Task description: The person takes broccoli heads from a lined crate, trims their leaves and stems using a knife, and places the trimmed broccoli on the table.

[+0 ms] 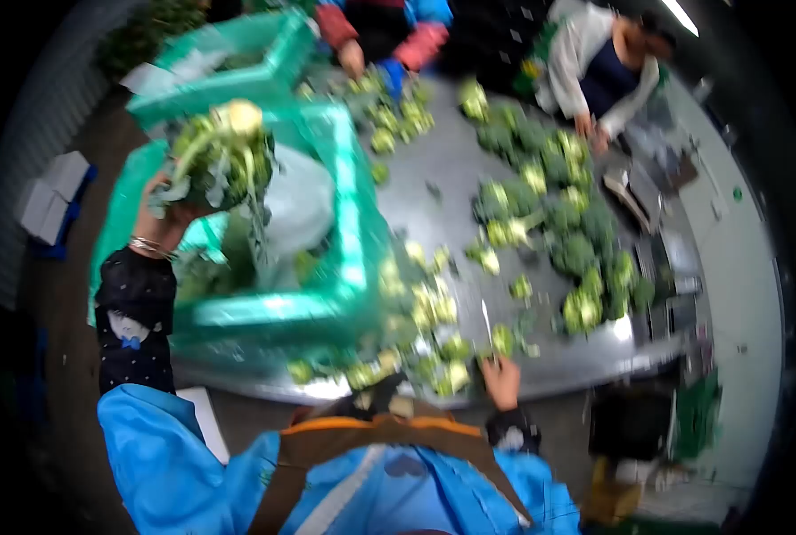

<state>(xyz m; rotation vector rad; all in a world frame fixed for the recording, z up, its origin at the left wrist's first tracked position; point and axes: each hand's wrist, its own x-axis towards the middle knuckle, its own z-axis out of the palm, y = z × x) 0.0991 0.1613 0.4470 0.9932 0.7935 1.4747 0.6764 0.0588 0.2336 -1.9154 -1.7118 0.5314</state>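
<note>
My left hand [168,218] grips a large broccoli head [237,156], its pale cut stem turned upward and leaves hanging down. It is raised over a crate lined with green plastic [278,312], which holds a whitish bag [298,201] and more greens. At the table's near edge, my right hand [502,382] is closed around a knife [486,321]; its thin blade points away from me, and the handle is mostly hidden in my fingers. A small piece of broccoli stalk [502,339] lies right beside the blade.
On the metal table [425,205], broccoli heads [585,241] are piled at right and trimmed stalks [434,303] lie near the crate. Another green-lined crate [278,62] stands behind. Across the table, one person's hands [352,61] and a person in white sleeves [576,62] work.
</note>
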